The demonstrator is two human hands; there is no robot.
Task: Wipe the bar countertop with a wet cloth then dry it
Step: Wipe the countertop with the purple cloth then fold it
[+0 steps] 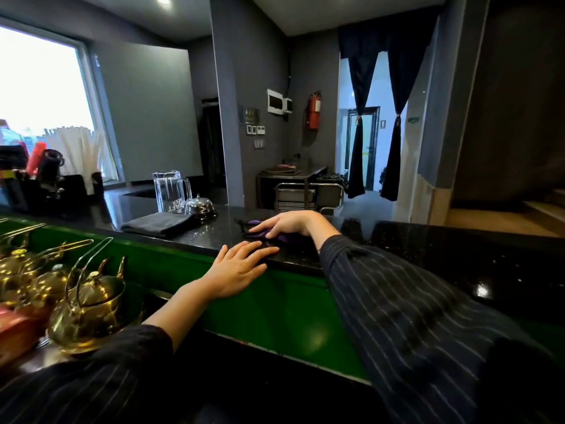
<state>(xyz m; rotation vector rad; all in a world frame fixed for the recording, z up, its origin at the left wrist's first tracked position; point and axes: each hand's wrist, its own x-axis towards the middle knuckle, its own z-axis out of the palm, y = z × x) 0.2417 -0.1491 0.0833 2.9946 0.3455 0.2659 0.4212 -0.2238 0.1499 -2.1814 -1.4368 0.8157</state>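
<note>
The black speckled bar countertop point(458, 264) runs across the middle of the view above a green front panel. My right hand point(282, 224) lies flat on a purple cloth point(284, 238) and presses it onto the counter. My left hand point(240, 266) rests open, palm down, on the counter's near edge, just in front of the purple cloth. A folded dark grey cloth point(159, 223) lies on the counter to the left, apart from both hands.
An upturned glass pitcher point(169, 191) and a chrome service bell point(200, 206) stand behind the grey cloth. Straws and bar tools point(61, 166) crowd the far left of the counter. Brass teapots point(88, 307) sit below at the left. Chairs and a doorway lie beyond the bar.
</note>
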